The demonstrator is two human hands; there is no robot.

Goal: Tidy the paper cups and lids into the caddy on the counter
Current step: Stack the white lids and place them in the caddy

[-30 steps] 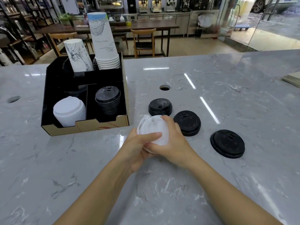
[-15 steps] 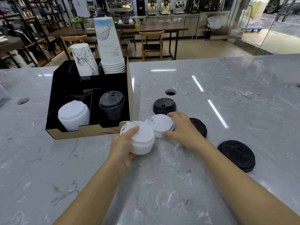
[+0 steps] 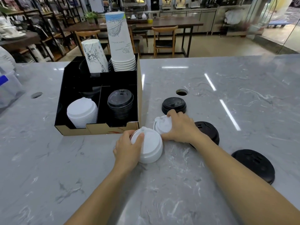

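My left hand grips a short stack of white lids just in front of the caddy's front right corner. My right hand is closed over a single white lid lying on the counter beside that stack. The black caddy with cardboard sides holds a white lid stack front left, a black lid stack front right, and two stacks of printed paper cups at the back. Three black lid piles lie loose on the counter: one beyond my right hand, one partly under my wrist, one further right.
The grey marble counter has a round hole behind the black lids and another hole left of the caddy. A clear plastic container stands at the far left edge. Tables and chairs lie beyond the counter.
The one white stack held in both hands has split: my left hand took most of it toward the caddy's corner, and my right hand stays on one white lid on the counter.
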